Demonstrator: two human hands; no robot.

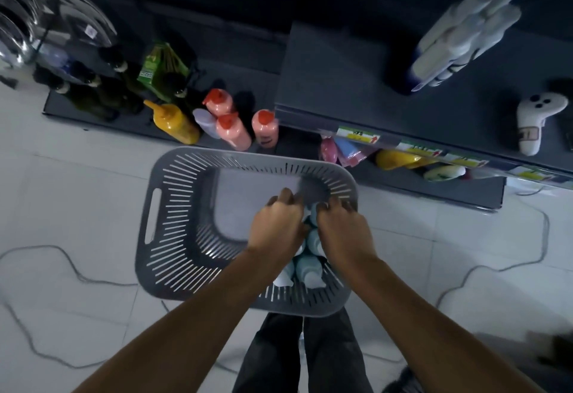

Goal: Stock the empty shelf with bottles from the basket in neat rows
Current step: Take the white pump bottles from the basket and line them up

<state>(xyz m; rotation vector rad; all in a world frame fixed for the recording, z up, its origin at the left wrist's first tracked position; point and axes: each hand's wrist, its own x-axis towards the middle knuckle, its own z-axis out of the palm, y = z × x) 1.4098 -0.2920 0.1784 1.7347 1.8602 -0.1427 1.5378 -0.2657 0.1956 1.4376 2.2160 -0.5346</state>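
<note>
i have both hands down in the grey basket [155, 206], which sits on the floor just in front of the shelving. the pale blue bottles [305, 268] lie bunched together in the basket's near right corner. my left hand [276, 225] and right hand [344, 228] flank the far end of that bunch, fingers curled down round the bottles. the fingertips are hidden, so i can't tell how many bottles each hand has. the shelf [341, 82] i take to be the one to fill is the dark one at the far right, where a cluster of white bottles [465, 35] stands toward its back edge.

to do this pick well, i judge each hand should settle on a bottle's body rather than its cap, close firmly before lifting, and come straight up to clear the basket's right wall. the bottles lie touching, so a neighbour could drag along and drop. on the shelf i'd stand them upright, working from the back edge forward.
</note>
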